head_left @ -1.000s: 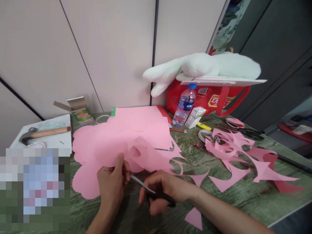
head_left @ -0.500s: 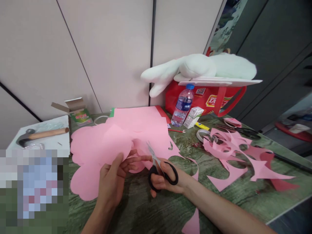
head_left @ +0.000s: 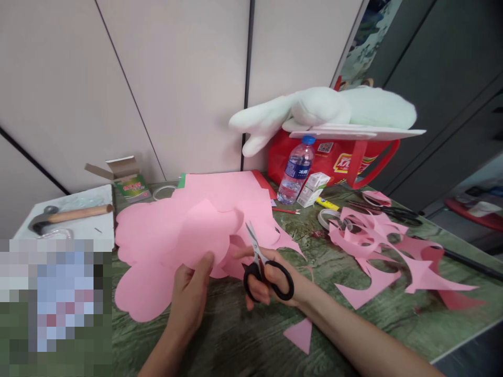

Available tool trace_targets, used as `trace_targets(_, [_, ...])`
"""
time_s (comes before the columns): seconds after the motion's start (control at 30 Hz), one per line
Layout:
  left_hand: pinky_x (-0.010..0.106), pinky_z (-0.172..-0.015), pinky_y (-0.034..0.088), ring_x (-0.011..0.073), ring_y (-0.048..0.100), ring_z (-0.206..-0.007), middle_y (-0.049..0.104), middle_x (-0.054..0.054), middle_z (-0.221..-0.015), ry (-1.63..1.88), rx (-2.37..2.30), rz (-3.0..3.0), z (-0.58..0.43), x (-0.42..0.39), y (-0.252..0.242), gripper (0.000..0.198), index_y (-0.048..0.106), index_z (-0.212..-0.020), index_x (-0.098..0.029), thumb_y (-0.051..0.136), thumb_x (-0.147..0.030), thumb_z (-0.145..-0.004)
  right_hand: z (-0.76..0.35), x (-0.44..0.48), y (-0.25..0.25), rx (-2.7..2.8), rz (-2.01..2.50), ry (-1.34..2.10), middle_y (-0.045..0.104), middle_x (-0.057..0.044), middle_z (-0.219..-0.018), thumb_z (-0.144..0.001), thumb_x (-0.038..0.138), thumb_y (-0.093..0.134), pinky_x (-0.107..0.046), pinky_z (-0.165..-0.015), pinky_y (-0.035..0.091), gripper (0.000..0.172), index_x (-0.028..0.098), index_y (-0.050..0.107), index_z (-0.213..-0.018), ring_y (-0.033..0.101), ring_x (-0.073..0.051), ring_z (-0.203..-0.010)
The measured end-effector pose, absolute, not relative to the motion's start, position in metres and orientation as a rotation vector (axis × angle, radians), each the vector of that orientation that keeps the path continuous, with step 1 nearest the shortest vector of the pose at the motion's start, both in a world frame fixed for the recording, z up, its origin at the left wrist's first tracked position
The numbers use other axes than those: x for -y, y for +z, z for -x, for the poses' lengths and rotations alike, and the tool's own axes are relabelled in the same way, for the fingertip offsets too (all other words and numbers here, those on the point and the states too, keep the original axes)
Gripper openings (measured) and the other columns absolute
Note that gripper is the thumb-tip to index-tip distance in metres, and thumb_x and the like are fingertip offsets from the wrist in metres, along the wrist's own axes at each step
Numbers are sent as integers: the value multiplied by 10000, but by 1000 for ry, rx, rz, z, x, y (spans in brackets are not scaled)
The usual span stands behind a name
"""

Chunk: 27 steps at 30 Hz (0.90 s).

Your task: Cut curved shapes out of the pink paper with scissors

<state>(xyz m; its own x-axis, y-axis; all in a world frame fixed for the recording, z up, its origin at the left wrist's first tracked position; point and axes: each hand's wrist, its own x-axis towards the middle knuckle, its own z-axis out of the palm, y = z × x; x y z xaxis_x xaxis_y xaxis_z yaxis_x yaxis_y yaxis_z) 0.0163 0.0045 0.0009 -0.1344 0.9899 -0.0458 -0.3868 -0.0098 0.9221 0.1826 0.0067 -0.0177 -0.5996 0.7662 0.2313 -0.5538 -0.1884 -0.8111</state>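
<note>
My left hand (head_left: 190,293) pinches the lower edge of a rounded pink paper piece (head_left: 208,233), lifting it off the green table. My right hand (head_left: 271,283) grips black-handled scissors (head_left: 261,267) with fingers through the loops. The blades point up and away into the pink paper just right of my left thumb. Under the lifted piece lies a large pink scalloped sheet (head_left: 145,262) on a stack of pink paper (head_left: 223,186).
Pink offcuts (head_left: 377,251) and a small triangle (head_left: 298,335) litter the table. A water bottle (head_left: 295,170), small carton (head_left: 313,188), tape roll (head_left: 328,217), second scissors (head_left: 393,212), red bag (head_left: 338,159) with a white plush, and a hammer (head_left: 66,215) stand around.
The scissors swung from lying flat and pointing left to upright with blades in the paper. My left hand shifted right and lifted the pink piece higher. A strip of offcut has dropped away.
</note>
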Motion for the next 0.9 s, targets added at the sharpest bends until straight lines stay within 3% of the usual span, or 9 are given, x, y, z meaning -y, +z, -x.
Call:
trace_targets(0.07, [293,-829,509,170,611,-774,682,18,-657,1455,-1025,-796,-16,-4,0,179,712,-662,-129,744,-305,-651,-184,-8,-14,1256,345,1880,483,95,-514,-767,510,674,-320,-593,523,590,161,517,-1216,433,-64,-432])
trace_targets(0.2, [275,-840,501,116,552,-657,600,-26,-542,1466,-995,-686,-17,-6,4,215,645,-519,-145,773,-291,-612,-183,-9,-11,1402,710,1820,517,79,-497,-735,442,714,-241,-537,462,363,141,577,-885,499,-80,-455])
trace_targets(0.37, [292,-882,489,110,538,-645,564,-36,-505,1532,-954,-615,-21,-7,11,292,558,-404,-165,788,-251,-562,-178,-7,-12,1466,834,1833,565,50,-580,-663,489,744,-204,-482,359,416,156,539,-803,493,-83,-490])
trace_targets(0.47, [283,-789,505,114,522,-593,547,-42,-498,1487,-999,-679,-21,-5,7,237,611,-478,-162,765,-288,-607,-177,-6,-13,1446,816,1842,571,45,-595,-655,481,750,-205,-487,360,418,157,539,-815,490,-85,-498])
trace_targets(0.63, [307,-683,492,183,593,-688,687,29,-708,1381,-1173,-993,-17,0,-11,201,702,-740,-144,725,-330,-668,-179,-8,-10,1406,807,1746,542,48,-589,-685,477,725,-216,-517,364,401,153,546,-838,488,-93,-530])
trace_targets(0.8, [354,-776,494,243,629,-830,724,77,-843,1366,-1229,-1101,-13,1,-20,257,713,-844,-133,699,-335,-686,-180,-9,-4,1376,838,1716,481,54,-638,-604,475,790,-216,-516,304,449,140,561,-796,404,-77,-553])
trace_targets(0.9, [373,-820,493,253,630,-858,719,69,-808,1408,-1217,-1030,-15,-1,-13,229,708,-825,-134,701,-305,-672,-180,-8,-3,1391,845,1736,450,63,-631,-579,499,799,-221,-510,272,475,145,547,-770,365,-70,-544])
